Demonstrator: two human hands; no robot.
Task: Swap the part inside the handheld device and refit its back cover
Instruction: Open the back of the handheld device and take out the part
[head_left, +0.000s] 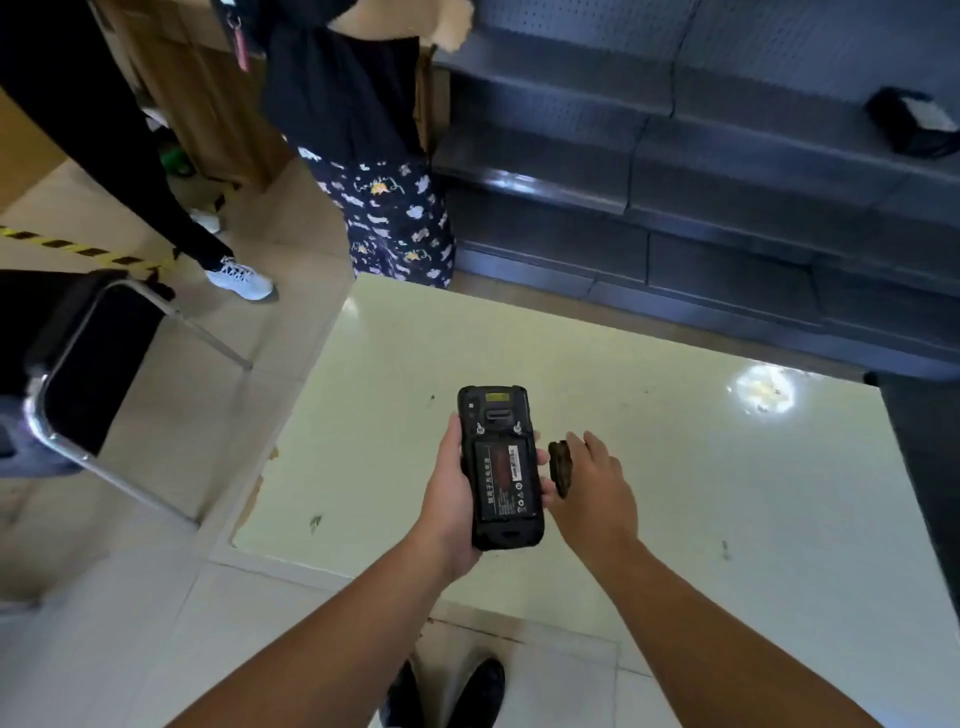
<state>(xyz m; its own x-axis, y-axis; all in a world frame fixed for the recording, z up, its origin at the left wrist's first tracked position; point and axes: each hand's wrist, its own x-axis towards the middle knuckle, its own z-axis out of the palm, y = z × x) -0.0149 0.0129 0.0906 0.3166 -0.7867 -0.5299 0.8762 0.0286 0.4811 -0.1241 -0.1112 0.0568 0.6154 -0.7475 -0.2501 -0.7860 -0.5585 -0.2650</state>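
Observation:
My left hand (451, 499) grips a black handheld device (500, 465) from its left side, back facing up, above the pale table (675, 467). Its back cover is off and a black battery (506, 480) with a label sits in the open bay. Just to the right, my right hand (597, 486) holds a dark flat piece (561, 466) on edge, which looks like the back cover, a small gap away from the device.
A black folding chair (83, 358) stands at the left. Two people stand beyond the table's far left corner. Dark empty shelving (727, 182) runs along the far side, with a small black box (911, 122) on it. My shoes show below the table's near edge.

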